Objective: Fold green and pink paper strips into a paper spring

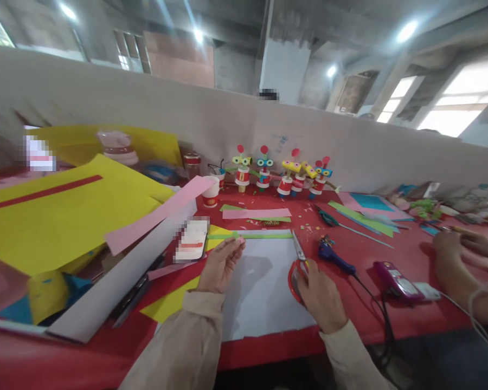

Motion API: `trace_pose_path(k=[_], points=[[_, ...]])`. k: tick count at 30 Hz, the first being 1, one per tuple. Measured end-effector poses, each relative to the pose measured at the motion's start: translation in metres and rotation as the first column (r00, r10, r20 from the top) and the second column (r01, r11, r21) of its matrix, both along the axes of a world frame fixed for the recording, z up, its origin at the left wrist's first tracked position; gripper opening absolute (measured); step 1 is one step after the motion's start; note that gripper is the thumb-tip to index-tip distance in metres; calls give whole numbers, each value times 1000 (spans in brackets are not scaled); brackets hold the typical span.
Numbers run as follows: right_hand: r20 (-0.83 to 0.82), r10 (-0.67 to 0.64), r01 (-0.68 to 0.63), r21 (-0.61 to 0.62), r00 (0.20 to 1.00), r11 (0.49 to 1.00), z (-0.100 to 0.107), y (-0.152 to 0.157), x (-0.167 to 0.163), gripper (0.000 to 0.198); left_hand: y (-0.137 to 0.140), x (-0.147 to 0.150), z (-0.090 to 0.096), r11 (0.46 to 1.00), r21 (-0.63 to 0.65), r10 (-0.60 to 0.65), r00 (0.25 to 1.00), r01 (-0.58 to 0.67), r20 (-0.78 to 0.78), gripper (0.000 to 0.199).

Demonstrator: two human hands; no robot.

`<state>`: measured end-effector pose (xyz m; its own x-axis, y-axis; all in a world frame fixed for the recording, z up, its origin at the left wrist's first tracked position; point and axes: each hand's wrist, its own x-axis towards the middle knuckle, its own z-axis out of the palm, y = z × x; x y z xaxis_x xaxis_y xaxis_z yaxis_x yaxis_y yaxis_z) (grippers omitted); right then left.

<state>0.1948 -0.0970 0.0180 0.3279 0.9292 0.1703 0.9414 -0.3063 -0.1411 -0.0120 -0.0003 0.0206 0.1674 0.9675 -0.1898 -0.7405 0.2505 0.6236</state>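
Observation:
My left hand (220,264) is closed in a pinch above the white paper sheet (264,292). A small pink paper piece (241,240) shows at its fingertips. Just beyond them a narrow green paper strip (270,235) lies across the sheet's far edge. My right hand (323,297) grips red-handled scissors (299,249) at the right side of the sheet. Their blades point away from me, with the tips close to the strip's right end; they look nearly closed. Left of my left hand lies a phone (192,241) with a blurred screen.
Several paper-cup figures (287,184) stand by the partition. Pliers (327,216), a blue glue gun (336,257) with a cord and a purple device (398,281) lie to the right. Yellow sheets (77,216) cover the left. Another person's hand (451,260) rests at far right.

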Motion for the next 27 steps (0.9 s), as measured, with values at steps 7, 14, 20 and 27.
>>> trace_pose_path(k=[7,14,20,27], points=[[174,58,-66,37,983,997,17,-2,10,29,-3,-1,4,993,-87,-75,996,80,56,14],[305,-30,50,-57,952,997,4,18,113,24,-5,1,4,992,-85,-85,987,97,135,14],[224,19,22,-178,974,984,-12,36,138,37,-1,0,2,986,-125,-95,983,115,156,17],[138,-87,93,-35,987,995,7,34,135,38,-3,-1,2,984,-102,-129,980,146,151,17]])
